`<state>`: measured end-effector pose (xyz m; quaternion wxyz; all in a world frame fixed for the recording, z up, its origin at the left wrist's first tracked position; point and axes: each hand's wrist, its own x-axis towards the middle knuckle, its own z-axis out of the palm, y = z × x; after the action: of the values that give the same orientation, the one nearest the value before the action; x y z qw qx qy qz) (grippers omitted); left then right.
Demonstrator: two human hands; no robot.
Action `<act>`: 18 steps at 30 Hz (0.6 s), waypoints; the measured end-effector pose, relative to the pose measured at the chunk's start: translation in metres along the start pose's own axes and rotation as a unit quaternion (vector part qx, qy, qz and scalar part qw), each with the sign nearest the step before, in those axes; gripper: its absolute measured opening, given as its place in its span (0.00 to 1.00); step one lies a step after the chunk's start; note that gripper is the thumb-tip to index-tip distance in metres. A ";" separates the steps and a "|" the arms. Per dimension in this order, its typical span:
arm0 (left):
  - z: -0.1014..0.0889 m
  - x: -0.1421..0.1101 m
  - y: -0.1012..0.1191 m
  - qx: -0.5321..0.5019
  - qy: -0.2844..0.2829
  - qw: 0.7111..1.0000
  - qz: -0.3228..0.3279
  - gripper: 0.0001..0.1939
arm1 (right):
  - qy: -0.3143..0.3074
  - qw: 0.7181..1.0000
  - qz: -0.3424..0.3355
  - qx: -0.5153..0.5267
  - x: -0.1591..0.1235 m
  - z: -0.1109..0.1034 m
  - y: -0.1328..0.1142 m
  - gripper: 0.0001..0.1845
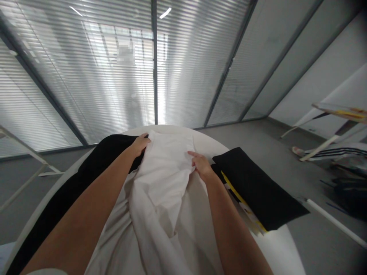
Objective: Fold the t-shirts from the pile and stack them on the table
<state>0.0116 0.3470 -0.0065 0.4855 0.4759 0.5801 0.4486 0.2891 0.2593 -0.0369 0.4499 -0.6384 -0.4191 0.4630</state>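
Glass partition with slatted blinds fills our forward view, and grey floor runs out to it on both sides. At far right we record a white folding stand carrying a flat board, with black-striped fabric behind its legs and a dark bag on the floor. A white rod lies nearer the counter. A pale frame enters at far left.

Round white counter occupies the lower centre. On it, a long white cloth lies rumpled, running from the far rim toward us and hanging in loose folds. A black cloth lies along its left side, partly beneath it. To the right, just beside the white cloth, sits a folded black pad with a yellow strip along its near edge.

Left hand rests on the far left edge of the white cloth, fingers together and curled over it, also near the black cloth. Right hand touches the right edge, index finger extended. We cannot tell whether either grip is clamped on the cloth.
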 end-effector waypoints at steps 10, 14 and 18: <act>-0.014 -0.039 0.006 0.120 0.046 0.990 -0.053 0.32 | 0.055 0.998 -0.034 0.007 0.011 0.003 0.007 0.37; -0.038 -0.082 0.009 0.277 -0.035 0.952 -0.129 0.24 | 0.089 0.991 -0.089 0.038 0.015 0.003 0.008 0.37; -0.056 -0.130 0.012 0.372 -0.110 0.915 -0.112 0.23 | 0.119 0.986 -0.114 0.029 0.015 0.005 0.008 0.30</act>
<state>-0.0330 0.2165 0.0297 0.3817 0.6000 0.6976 0.0880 0.2887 0.2727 -0.0482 0.5645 -0.6240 -0.4189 0.3412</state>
